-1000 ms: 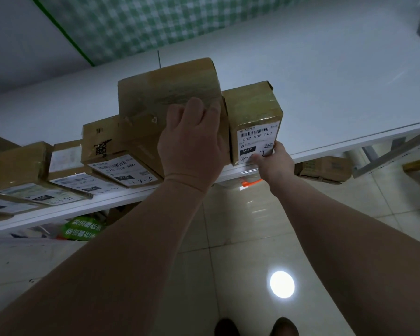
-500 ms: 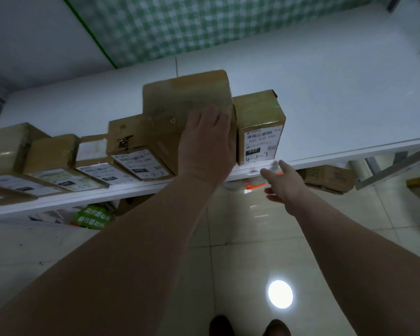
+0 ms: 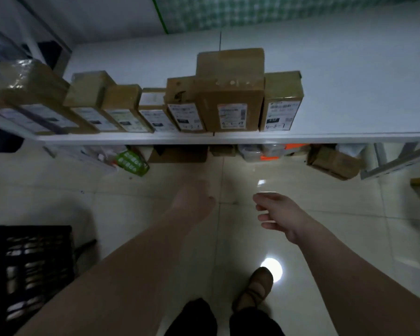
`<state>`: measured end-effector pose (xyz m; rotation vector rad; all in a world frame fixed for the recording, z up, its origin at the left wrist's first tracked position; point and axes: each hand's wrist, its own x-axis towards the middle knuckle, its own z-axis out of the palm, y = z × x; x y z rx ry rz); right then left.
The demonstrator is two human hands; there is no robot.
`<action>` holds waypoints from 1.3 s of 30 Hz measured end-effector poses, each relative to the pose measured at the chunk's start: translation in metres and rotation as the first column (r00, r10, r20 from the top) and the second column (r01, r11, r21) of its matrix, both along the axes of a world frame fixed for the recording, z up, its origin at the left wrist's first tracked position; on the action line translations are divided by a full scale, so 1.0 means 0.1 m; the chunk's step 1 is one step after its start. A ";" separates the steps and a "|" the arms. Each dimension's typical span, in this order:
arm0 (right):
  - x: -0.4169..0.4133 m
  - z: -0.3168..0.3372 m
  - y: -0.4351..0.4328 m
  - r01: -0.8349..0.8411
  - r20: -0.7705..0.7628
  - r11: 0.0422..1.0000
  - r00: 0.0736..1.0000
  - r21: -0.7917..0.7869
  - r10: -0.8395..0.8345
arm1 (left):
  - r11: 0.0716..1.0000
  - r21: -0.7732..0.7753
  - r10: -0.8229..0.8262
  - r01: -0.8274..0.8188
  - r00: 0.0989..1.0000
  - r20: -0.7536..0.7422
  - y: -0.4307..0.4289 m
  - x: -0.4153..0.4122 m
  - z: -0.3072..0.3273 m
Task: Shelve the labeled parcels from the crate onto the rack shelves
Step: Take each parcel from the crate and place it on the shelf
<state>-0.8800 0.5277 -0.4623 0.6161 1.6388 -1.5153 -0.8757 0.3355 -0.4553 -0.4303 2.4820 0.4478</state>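
From the head view, the labeled parcels [image 3: 230, 103] stand in a row along the front edge of the white rack shelf [image 3: 349, 98], labels facing out. Both hands hang over the floor, apart from the shelf. The right hand [image 3: 280, 214] is loose-fingered and empty. The left hand [image 3: 194, 202] is too blurred to tell. The black crate [image 3: 29, 263] sits on the floor to the left.

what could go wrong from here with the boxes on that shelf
1. The tall box and its neighbours stand right at the front edge of the shelf. A passing arm might knock one onto the floor.
2. The black crate sits low on the floor to the person's left in dim light. They might trip on it when turning.
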 end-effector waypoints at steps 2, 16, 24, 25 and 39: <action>0.20 0.04 -0.05 0.025 0.015 1.000 1.000 0.018 -0.026 | 0.984 0.122 0.128 -0.131 0.991 0.032 0.02 0.29 0.03; 1.69 0.27 -1.47 0.092 -0.048 0.985 0.995 0.146 -0.086 | 0.891 0.297 0.368 -0.342 0.929 -0.035 -1.39 2.14 0.58; 3.07 0.73 -3.39 -0.318 -0.263 0.869 0.863 0.380 0.431 | 0.669 0.364 0.714 -0.648 0.696 -0.073 -3.41 4.21 0.92; 3.26 0.80 -3.64 -0.386 -0.278 0.831 0.813 0.400 0.512 | 0.610 0.342 0.774 -0.715 0.630 -0.066 -3.62 4.50 0.93; 4.14 0.67 -5.71 -0.708 -0.306 0.497 0.392 0.502 0.868 | 0.192 0.270 0.981 -0.944 0.182 -0.060 -4.97 6.21 0.87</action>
